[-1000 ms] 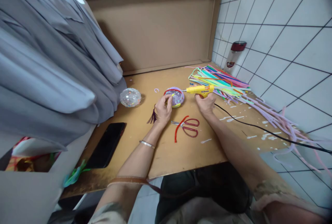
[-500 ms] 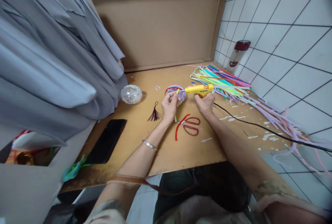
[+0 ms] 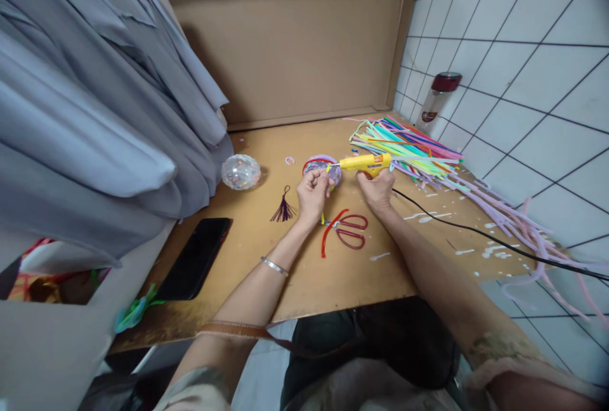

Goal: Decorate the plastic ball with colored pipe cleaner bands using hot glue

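A brown tabletop (image 3: 257,221) beside a white-tiled wall (image 3: 514,81) is the setting as a person works bare-handed, scissors (image 3: 339,228) and a red strip (image 3: 328,233) crossed at the near side, a dark phone (image 3: 196,259) off to the left. The left hand (image 3: 312,194), a dark tassel (image 3: 283,208) to its left, pinches a yellow strip (image 3: 329,169), thumb and fingertips pressed together; the right hand (image 3: 377,190) is wrapped around the grip of a yellow glue gun (image 3: 362,163). Whether a finger presses the trigger cannot be told.

Heat looks like the chief hazard: the gun's metal tip points at the pinched fingertips from just beside them, so a slip of either hand could burn skin or misplace glue. A snag on the black cord (image 3: 428,213) could jerk the tip aside; a loosened pinch could let the thin strip twist.

The yellow strip pokes up from between the left fingertips, close by the tip; a yellow end below the hand may be its tail. Just beyond those fingers sits a clear ball (image 3: 337,176) banded in red and purple, partly hidden by the hand; whether they touch is unclear.

Farther off are a second clear ball (image 3: 241,172), a bundle of coloured strips (image 3: 404,144), a bottle (image 3: 434,103) and a cardboard panel (image 3: 295,49).
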`<control>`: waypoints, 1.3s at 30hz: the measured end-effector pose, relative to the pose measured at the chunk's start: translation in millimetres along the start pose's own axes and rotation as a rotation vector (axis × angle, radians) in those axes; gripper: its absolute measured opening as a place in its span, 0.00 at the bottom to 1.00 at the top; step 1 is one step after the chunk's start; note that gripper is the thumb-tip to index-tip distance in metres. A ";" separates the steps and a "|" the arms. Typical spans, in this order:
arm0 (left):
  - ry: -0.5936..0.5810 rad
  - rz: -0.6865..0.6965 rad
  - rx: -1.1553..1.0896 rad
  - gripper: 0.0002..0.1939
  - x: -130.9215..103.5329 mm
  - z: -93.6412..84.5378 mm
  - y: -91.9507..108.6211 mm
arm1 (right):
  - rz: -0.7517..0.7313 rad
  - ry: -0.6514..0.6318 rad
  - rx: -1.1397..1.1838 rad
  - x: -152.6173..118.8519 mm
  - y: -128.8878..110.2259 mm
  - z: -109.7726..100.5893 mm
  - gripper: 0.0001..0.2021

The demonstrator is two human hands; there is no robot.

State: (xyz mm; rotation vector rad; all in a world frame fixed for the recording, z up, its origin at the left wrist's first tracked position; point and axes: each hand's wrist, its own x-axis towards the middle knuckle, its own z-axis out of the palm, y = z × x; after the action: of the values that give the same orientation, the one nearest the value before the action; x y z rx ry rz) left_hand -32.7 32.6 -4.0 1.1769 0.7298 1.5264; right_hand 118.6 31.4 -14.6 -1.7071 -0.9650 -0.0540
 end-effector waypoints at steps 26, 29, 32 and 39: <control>0.010 0.011 0.047 0.18 0.4 -1.9 -2.5 | -0.020 0.020 -0.032 4.7 7.1 1.1 0.06; 0.024 0.004 0.041 0.19 1.6 -2.5 -3.1 | -0.026 0.033 -0.032 5.1 9.0 2.1 0.08; 0.036 -0.014 0.046 0.19 2.5 -2.2 -3.3 | -0.059 0.040 -0.011 3.3 8.9 2.7 0.07; 0.045 -0.028 0.039 0.18 1.7 0.4 -0.2 | -0.052 0.028 -0.002 1.9 6.8 3.3 0.08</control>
State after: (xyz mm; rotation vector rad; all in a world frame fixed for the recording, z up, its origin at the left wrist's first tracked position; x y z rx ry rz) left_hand -32.3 34.2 -3.5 1.1598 0.8064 1.5259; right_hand 122.7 34.9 -20.2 -1.6789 -0.9894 -0.1128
